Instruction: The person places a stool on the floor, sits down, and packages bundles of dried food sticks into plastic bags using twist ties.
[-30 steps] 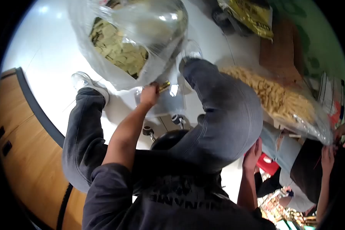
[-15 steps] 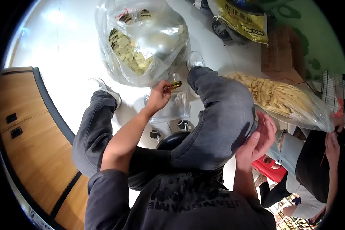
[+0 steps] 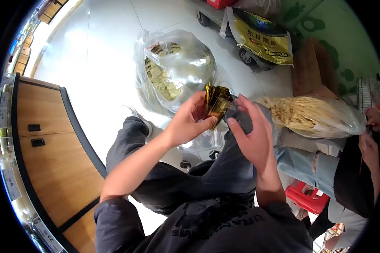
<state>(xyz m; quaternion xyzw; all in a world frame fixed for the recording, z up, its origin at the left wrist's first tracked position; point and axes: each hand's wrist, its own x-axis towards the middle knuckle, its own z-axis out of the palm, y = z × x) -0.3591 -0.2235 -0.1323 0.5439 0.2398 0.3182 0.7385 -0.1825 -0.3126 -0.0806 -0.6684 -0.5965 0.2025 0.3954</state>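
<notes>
Yellow sack point(image 3: 264, 40): characters "东北黑" legible. Lower-left price label point(image 3: 48, 237): "29" legible, remaining digits unclear. Shirt point(image 3: 215, 225): partial lettering, "BRA" and "ME".

From here I see a thin, glossy bundle point(image 3: 217, 103) of gold and dark film, tilted, its upper edges uneven, pinched between the left hand's point(image 3: 186, 123) thumb and fingers.

Bright, glossy floor point(image 3: 71, 80) inside a black fisheye rim.
Glare whitens it at upper left; highlights streak the clear plastic bag point(image 3: 194, 72) and glint on the gold wrappers point(image 3: 215, 103); the wooden cabinet point(image 3: 63, 173) bows with distortion; the shirt point(image 3: 223, 230) reads dark.
</notes>
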